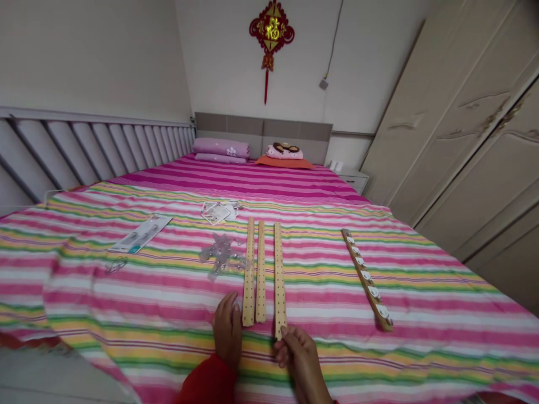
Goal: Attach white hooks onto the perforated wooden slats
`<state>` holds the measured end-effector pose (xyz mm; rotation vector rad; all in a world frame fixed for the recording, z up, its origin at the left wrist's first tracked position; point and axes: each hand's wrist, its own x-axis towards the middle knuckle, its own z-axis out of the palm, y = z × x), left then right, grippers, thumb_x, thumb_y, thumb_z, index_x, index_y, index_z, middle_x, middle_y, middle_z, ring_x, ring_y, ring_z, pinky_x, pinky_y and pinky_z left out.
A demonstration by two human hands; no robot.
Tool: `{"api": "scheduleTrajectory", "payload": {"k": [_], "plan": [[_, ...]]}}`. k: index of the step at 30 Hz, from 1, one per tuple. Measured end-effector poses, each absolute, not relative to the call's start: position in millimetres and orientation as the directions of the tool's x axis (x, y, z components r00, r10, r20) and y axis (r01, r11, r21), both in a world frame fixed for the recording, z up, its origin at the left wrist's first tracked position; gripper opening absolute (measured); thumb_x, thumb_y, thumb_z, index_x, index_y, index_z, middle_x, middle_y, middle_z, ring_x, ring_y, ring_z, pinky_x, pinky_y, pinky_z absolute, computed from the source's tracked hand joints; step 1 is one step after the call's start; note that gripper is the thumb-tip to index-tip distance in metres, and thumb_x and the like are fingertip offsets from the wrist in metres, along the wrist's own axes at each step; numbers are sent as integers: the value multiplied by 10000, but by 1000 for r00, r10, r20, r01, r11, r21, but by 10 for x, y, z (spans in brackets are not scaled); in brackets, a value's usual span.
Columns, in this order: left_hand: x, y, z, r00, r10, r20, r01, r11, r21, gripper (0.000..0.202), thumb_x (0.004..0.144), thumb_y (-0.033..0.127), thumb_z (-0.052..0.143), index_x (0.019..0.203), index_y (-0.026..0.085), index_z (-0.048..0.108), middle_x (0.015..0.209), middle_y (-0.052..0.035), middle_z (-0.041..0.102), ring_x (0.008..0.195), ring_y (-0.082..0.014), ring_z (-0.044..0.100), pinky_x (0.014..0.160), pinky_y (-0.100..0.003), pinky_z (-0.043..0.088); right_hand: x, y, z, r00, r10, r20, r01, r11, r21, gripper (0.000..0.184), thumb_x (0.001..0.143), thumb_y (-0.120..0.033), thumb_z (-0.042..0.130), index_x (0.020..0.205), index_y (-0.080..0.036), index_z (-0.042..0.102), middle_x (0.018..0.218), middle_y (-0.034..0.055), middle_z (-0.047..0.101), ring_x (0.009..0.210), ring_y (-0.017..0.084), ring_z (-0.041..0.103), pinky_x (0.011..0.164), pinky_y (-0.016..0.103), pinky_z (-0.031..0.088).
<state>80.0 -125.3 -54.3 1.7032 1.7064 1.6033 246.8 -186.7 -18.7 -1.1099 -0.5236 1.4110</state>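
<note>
Right hand (298, 353) pinches near end of flat, hole-dotted wood-like strip (279, 275); left hand (228, 325), fingers loosely together, left of two similar strips (260, 275)

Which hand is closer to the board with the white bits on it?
Right. The right hand, holding the near end of one wooden strip, is left of the board. The left hand is farther left, beside two other wooden strips.
</note>
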Motion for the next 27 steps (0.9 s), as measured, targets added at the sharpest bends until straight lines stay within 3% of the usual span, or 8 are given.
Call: {"api": "scheduleTrajectory", "payload": {"k": [4, 8, 11, 13, 16, 20, 23, 27], "plan": [[757, -1270, -427, -331, 816, 474, 481, -286, 829, 312, 871, 350, 441, 1077, 176, 598, 1097, -109, 620, 1055, -228, 566, 937, -430, 452, 2487, -1869, -169, 144, 937, -317, -489, -211, -846, 439, 578, -514, 794, 632, -135, 579, 470, 35, 640, 343, 95, 527, 348, 169, 373], [537, -1115, -221, -495, 744, 450, 438, -233, 868, 302, 787, 406, 553, 975, 175, 603, 979, -86, 610, 904, -206, 591, 791, -366, 499, 2519, -1892, -121, 81, 938, -336, -473, -261, -841, 426, 627, -519, 768, 672, -146, 568, 523, 38, 656, 374, 107, 553, 362, 179, 394], [310, -906, -103, -587, 709, 392, 390, -177, 904, 372, 709, 441, 616, 951, 160, 589, 934, -64, 567, 784, -177, 591, 716, -347, 512, 2548, -1929, -123, 124, 930, -347, -446, -260, -856, 440, 682, -568, 704, 674, -152, 564, 520, 16, 628, 347, 90, 513, 331, 170, 350], [181, -783, -72, -590, 706, 391, 425, -141, 894, 395, 652, 453, 647, 900, 151, 592, 882, -49, 555, 741, -175, 585, 745, -379, 510, 2581, -1942, -135, 192, 929, -317, -414, -216, -884, 442, 700, -573, 686, 650, -151, 563, 502, -3, 595, 324, 64, 455, 317, 160, 306], [71, -677, -69, -552, 733, 397, 496, -93, 863, 345, 616, 467, 639, 765, 158, 600, 754, -30, 559, 710, -193, 569, 792, -424, 489, 2645, -1930, -117, 277, 928, -248, -365, -137, -921, 429, 668, -557, 720, 645, -155, 571, 473, -33, 551, 311, 40, 379, 317, 158, 257], [80, -674, -29, -541, 773, 331, 476, -43, 879, 276, 653, 451, 594, 672, 175, 600, 684, -24, 570, 644, -179, 550, 703, -376, 495, 2704, -1891, 19, 289, 939, -186, -321, -88, -943, 467, 581, -587, 757, 688, -157, 611, 466, -41, 537, 316, 46, 367, 325, 173, 241], [147, -743, 56, -500, 746, 440, 522, -146, 841, 249, 713, 427, 574, 709, 180, 606, 735, -31, 583, 669, -168, 557, 682, -334, 494, 2691, -1871, 131, 243, 952, -185, -303, -107, -947, 481, 562, -600, 755, 706, -160, 623, 463, -44, 530, 311, 50, 357, 322, 183, 224], [209, -853, 128, -299, 711, 637, 661, -327, 676, 196, 815, 363, 517, 799, 194, 615, 888, -62, 612, 880, -186, 584, 798, -328, 484, 2615, -1814, 229, 191, 971, -145, -266, -91, -960, 456, 603, -592, 731, 681, -160, 607, 463, -48, 519, 321, 48, 346, 327, 184, 223]]}}
